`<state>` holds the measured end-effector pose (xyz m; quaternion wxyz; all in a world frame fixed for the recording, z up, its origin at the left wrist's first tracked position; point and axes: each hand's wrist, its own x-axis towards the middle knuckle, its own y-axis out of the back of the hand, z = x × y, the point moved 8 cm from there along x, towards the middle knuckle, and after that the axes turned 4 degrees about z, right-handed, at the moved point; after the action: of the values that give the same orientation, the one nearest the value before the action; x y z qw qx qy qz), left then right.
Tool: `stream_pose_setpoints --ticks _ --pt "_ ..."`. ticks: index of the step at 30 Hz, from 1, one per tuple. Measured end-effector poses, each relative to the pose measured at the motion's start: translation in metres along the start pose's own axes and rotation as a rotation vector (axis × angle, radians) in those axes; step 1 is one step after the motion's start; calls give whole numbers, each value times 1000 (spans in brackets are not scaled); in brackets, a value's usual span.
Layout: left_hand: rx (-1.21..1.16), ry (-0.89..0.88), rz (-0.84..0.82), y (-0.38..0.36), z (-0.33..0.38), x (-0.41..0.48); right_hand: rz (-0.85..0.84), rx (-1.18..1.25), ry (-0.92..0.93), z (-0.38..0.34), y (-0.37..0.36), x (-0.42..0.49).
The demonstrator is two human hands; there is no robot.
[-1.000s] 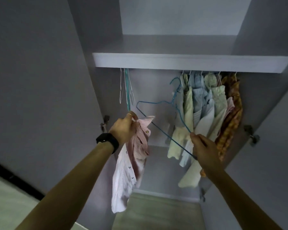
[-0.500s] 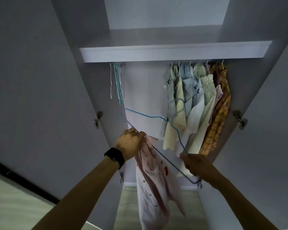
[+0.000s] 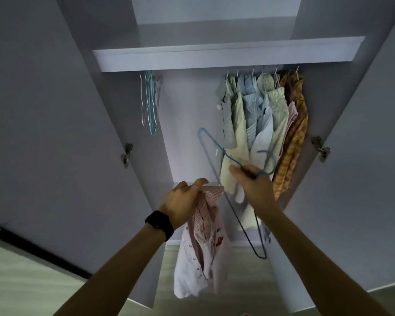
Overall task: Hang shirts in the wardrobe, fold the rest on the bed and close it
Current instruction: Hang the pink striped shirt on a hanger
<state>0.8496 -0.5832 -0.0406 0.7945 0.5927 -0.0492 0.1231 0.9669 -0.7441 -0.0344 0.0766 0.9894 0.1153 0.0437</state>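
Before the open wardrobe, a person is holding both arms up toward the hanging space. Their left hand, which is wearing a dark watch at the wrist and a thin ring on one finger, is gripping a pink shirt by its collar, fingers curling round the bunched cloth. That shirt is hanging loose below the hand, in front of the wardrobe's lower opening, and its buttons are showing down the front. Just to the right, the right hand is closing its fingers round the neck of a blue hanger; the hook is curving out past the hand to the right, and the wire frame is tilting steeply, one corner pointing up and left, the other hanging down beside the shirt. Hanger and shirt are lying close together but the hanger is not yet sitting inside the shirt. Behind the right hand, a row of shirts is hanging under the shelf, crowding toward the right side. Spare hangers are dangling at the left end. Both doors are standing wide, with a hinge showing on the left and another on the right.
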Motion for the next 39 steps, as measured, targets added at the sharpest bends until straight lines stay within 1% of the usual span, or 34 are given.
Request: stream_pose_setpoints --ticks 1,4,5,7,9,10,12,14,15,17,19,20,22,23,24,27,29,32,35,37,39 --pt "-35 21 -4 2 -2 1 -57 -34 58 0 -9 -13" --pt "-132 91 -50 8 -4 8 -322 -164 221 11 -46 -41" --pt "-175 104 -57 11 -5 10 -361 -185 271 14 -55 -44" --pt "-179 88 -81 18 -6 11 -315 -241 291 20 -57 -38" --pt "2 49 -130 28 -22 11 -124 -311 356 19 -39 -23" --pt "116 64 -159 33 -37 10 -21 -311 343 21 -23 -13" --pt "277 166 -193 52 -80 5 107 -291 223 33 7 11" --pt "341 286 -201 74 -119 -4 145 -329 92 46 31 35" --pt "354 332 -199 84 -134 -6 146 -395 90 49 39 45" --pt "339 395 -181 96 -152 -7 120 -499 148 42 41 52" --pt "254 444 -133 102 -157 -4 78 -556 188 33 35 54" --pt "145 477 -102 104 -159 -3 57 -572 169 32 32 56" --pt "-200 564 -84 102 -162 -3 25 -609 95 35 31 61" --pt "-350 579 -103 101 -157 -2 23 -631 64 39 33 63" --pt "-446 578 -118 100 -153 0 16 -656 52 42 34 65" --pt "-586 584 -129 105 -141 12 -23 -712 78 42 35 60" --pt "-628 608 -138 106 -135 21 -43 -684 66 41 34 55" --pt "-648 639 -150 102 -126 35 -32 -560 47 32 36 47" --pt "-675 677 -104 95 -118 47 8 -278 91 12 40 29" --pt "-692 701 -74 90 -115 53 -43 -126 111 2 38 15" --pt "-684 711 -47 87 -115 59 -135 -82 90 -3 33 1"
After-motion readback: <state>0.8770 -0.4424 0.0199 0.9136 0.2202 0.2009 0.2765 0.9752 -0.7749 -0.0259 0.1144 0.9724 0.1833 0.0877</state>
